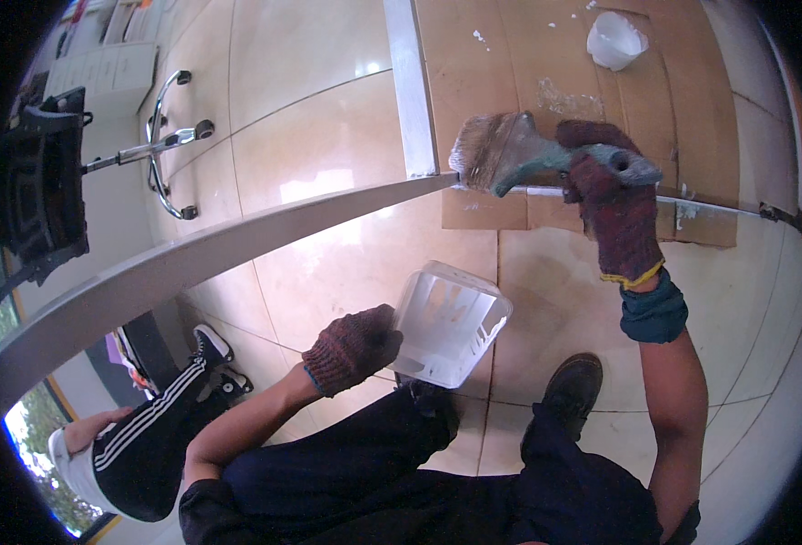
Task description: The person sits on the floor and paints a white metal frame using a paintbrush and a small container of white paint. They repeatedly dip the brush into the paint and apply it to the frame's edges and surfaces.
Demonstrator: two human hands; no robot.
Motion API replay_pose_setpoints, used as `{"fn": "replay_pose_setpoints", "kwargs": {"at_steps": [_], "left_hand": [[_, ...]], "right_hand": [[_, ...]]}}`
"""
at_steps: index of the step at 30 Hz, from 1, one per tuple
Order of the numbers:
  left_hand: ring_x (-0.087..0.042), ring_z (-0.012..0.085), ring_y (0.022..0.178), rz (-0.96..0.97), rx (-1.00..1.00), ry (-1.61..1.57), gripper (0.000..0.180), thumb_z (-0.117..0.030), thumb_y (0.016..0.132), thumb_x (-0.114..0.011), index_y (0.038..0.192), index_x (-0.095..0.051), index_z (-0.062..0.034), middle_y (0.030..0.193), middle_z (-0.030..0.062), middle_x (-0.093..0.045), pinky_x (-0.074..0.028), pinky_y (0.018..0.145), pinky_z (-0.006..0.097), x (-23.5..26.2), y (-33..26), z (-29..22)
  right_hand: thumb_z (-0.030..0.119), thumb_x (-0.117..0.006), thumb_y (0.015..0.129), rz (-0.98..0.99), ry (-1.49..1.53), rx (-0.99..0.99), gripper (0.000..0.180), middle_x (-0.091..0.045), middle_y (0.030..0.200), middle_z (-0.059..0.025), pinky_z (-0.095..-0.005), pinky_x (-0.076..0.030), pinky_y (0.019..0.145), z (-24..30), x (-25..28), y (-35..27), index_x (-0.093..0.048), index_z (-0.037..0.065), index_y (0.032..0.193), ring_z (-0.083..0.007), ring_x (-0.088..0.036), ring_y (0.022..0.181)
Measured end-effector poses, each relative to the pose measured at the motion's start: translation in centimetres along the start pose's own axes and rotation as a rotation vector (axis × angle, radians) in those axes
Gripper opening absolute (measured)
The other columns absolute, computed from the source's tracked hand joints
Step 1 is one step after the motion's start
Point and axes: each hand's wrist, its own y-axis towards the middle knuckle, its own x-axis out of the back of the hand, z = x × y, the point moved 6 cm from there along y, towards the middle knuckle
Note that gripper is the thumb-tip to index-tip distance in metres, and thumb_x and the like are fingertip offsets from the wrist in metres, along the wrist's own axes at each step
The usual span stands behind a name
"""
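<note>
My right hand (612,200), in a dark knitted glove with a yellow cuff edge, is closed round the handle of a wide paintbrush (524,154). Paint covers the brush's greenish handle, and its bristles point left, at the corner where two bars of a grey metal frame (415,109) meet. Whether the bristles touch the metal cannot be made out. Lower down, my left hand (354,350), gloved too, grips the side of a clear square plastic tub (451,324). White paint coats the tub's bottom and streaks its walls.
Flattened cardboard (483,73) with white paint spots lies under the frame on the tiled floor (310,118). On it stands a white plastic cup (615,41). An office chair (47,182) is at the left. Below it, another person's leg in striped trousers (151,422) reaches in.
</note>
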Motion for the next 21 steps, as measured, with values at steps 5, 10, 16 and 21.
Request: {"fn": "replay_pose_setpoints", "kwargs": {"at_steps": [5, 10, 16, 21], "left_hand": [[-0.065, 0.0285, 0.063, 0.012, 0.023, -0.023, 0.021, -0.026, 0.086, -0.057, 0.084, -0.054, -0.0054, 0.064, 0.0123, -0.062, -0.051, 0.060, 0.040, -0.4, 0.1, 0.5], [-0.065, 0.0278, 0.062, 0.042, 0.030, -0.023, 0.021, -0.025, 0.087, -0.057, 0.083, -0.055, -0.0053, 0.063, 0.0117, -0.062, -0.052, 0.060, 0.039, -0.3, 0.4, 0.3], [-0.065, 0.0277, 0.061, 0.045, 0.027, -0.035, 0.022, -0.026, 0.088, -0.056, 0.083, -0.055, -0.0054, 0.062, 0.0118, -0.061, -0.052, 0.059, 0.039, -0.1, 0.4, 0.1], [-0.064, 0.0307, 0.061, 0.045, 0.009, -0.110, 0.022, -0.027, 0.087, -0.056, 0.082, -0.054, -0.0052, 0.061, 0.0131, -0.061, -0.051, 0.058, 0.041, 0.0, 0.3, 0.4]], "right_hand": [[0.011, -0.065, 0.082, -0.001, -0.131, 0.050, 0.019, -0.066, 0.095, -0.0040, -0.0282, -0.051, 0.076, 1.6, 0.2, 0.7, -0.064, 0.003, 0.100, -0.0127, -0.060, 0.085], [0.010, -0.064, 0.081, 0.344, -0.379, 0.482, 0.019, -0.066, 0.097, -0.0038, -0.0289, -0.050, 0.081, 3.6, -3.1, 1.9, -0.064, 0.005, 0.099, -0.0127, -0.061, 0.090], [0.020, -0.062, 0.084, 0.381, -0.082, 0.233, 0.023, -0.066, 0.096, -0.0046, -0.0273, -0.049, 0.078, 2.5, -2.6, 5.2, -0.063, 0.004, 0.100, -0.0114, -0.060, 0.086], [0.025, -0.059, 0.087, 0.340, -0.130, 0.116, 0.026, -0.066, 0.096, -0.0031, -0.0251, -0.047, 0.079, 3.5, -1.1, 6.1, -0.064, 0.005, 0.101, -0.0093, -0.058, 0.087]]}}
